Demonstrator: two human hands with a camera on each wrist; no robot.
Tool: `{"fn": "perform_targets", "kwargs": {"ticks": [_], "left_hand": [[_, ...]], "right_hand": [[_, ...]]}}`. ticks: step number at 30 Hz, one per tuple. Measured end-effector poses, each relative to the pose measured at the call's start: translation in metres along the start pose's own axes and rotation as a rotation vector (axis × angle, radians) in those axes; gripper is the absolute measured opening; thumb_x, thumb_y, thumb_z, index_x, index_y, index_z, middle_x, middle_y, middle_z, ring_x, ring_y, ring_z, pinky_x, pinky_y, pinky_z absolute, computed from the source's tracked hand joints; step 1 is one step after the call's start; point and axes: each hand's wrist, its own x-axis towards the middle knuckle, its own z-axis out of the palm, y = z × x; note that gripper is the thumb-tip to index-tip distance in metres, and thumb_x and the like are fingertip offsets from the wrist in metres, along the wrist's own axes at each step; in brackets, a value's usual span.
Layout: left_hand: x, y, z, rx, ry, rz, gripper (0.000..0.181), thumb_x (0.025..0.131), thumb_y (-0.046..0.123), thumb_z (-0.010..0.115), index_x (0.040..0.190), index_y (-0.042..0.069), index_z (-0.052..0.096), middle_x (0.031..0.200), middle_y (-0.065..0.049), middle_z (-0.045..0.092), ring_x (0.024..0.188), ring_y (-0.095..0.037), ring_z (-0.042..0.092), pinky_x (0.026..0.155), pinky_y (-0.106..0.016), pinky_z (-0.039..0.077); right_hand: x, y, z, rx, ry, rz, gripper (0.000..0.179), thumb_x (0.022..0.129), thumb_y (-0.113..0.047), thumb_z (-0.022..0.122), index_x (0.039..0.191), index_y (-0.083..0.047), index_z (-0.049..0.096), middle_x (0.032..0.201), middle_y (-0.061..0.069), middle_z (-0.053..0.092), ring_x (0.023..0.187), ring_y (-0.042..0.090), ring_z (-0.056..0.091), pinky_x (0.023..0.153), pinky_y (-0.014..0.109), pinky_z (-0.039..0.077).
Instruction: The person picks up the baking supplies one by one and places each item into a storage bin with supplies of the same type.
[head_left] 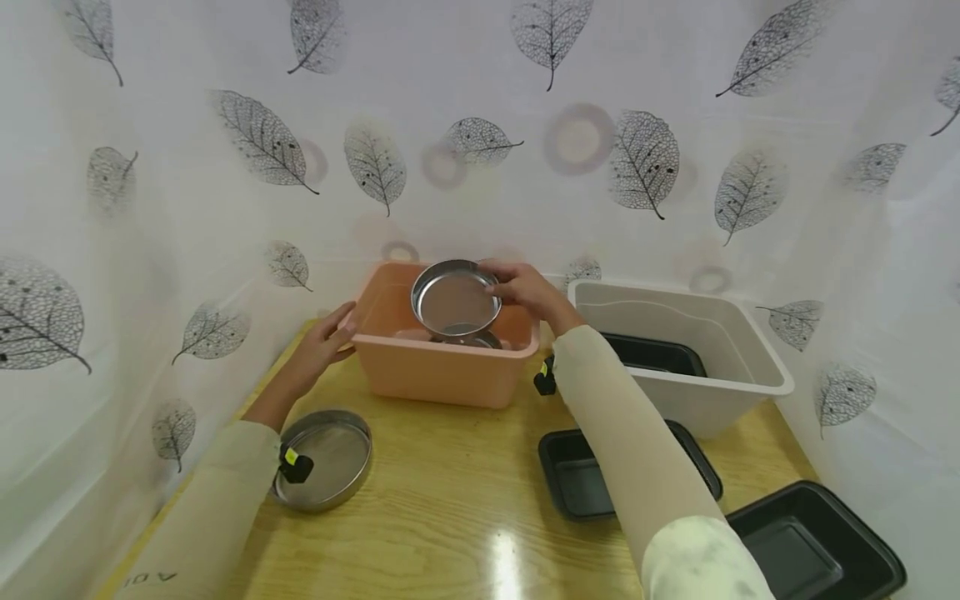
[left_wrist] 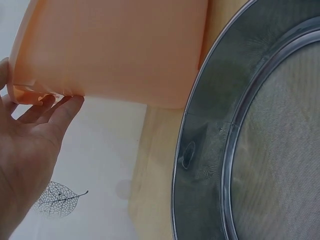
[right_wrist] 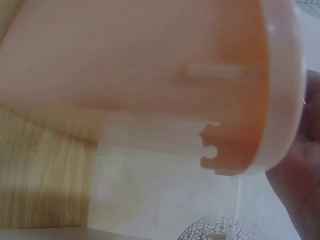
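Note:
My right hand (head_left: 525, 290) grips a small round steel sieve (head_left: 456, 298) by its right edge, tilted above an orange plastic bin (head_left: 438, 375). Below it, another shiny metal piece (head_left: 480, 339) shows inside the bin, mostly hidden. At the bin's left end my left hand (head_left: 324, 346) holds the rim, and the left wrist view has its fingers (left_wrist: 65, 112) curled under that edge. A larger round sieve (head_left: 360, 475) with fine mesh lies on the table below my left wrist. In the right wrist view the bin wall hides most of the right hand (right_wrist: 300, 165).
A cream bin (head_left: 750, 379) stands at the right with a dark tray (head_left: 660, 357) inside. Two black rectangular pans, one partly behind my right sleeve (head_left: 573, 479) and one at the near right corner (head_left: 817, 542), are on the wooden table (head_left: 435, 500). A leaf-print curtain (head_left: 480, 208) surrounds it.

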Motion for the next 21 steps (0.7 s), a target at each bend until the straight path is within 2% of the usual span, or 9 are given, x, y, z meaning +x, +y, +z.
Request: {"fn": "perform_targets", "kwargs": {"ticks": [5,9,14,17,21], "left_hand": [[-0.001,0.0,0.001,-0.005,0.005,0.006,0.067,0.11,0.033,0.043,0.163,0.009,0.01,0.17,-0.015,0.001,0.151,-0.043,0.02,0.112,-0.053,0.037],[-0.002,0.0,0.001,-0.008,0.011,0.004,0.067,0.11,0.032,0.043,0.163,0.008,0.01,0.169,-0.017,0.002,0.151,-0.043,0.021,0.112,-0.053,0.037],[-0.003,0.0,0.002,-0.011,0.027,0.004,0.066,0.11,0.032,0.043,0.163,0.008,0.012,0.169,-0.018,0.004,0.15,-0.043,0.022,0.112,-0.052,0.037],[-0.003,0.0,0.002,-0.015,0.029,0.001,0.066,0.109,0.033,0.044,0.163,0.01,0.014,0.169,-0.016,0.005,0.151,-0.041,0.022,0.112,-0.051,0.038],[-0.002,-0.003,0.002,-0.031,0.034,-0.004,0.064,0.109,0.033,0.044,0.163,0.012,0.016,0.169,-0.014,0.007,0.151,-0.04,0.024,0.112,-0.049,0.039]], "right_hand": [[0.009,0.003,-0.002,-0.081,-0.049,0.027,0.053,0.099,-0.002,0.061,0.15,-0.011,0.05,0.152,0.014,0.049,0.131,0.04,0.054,0.107,0.05,0.051],[0.011,0.003,-0.003,-0.193,-0.06,0.058,0.053,0.098,-0.002,0.062,0.148,-0.016,0.054,0.15,0.01,0.052,0.123,0.034,0.057,0.103,0.047,0.052],[0.016,0.004,-0.002,-0.337,-0.1,0.073,0.052,0.098,-0.001,0.061,0.146,-0.018,0.056,0.151,0.006,0.052,0.104,0.019,0.055,0.088,0.039,0.053],[0.018,0.004,-0.001,-0.397,-0.121,0.076,0.051,0.098,0.001,0.06,0.146,-0.017,0.057,0.151,0.007,0.052,0.09,0.018,0.05,0.075,0.035,0.048],[0.021,0.004,0.001,-0.386,-0.168,0.109,0.055,0.097,0.003,0.06,0.147,-0.018,0.055,0.154,0.006,0.048,0.098,0.022,0.054,0.078,0.039,0.049]]}}
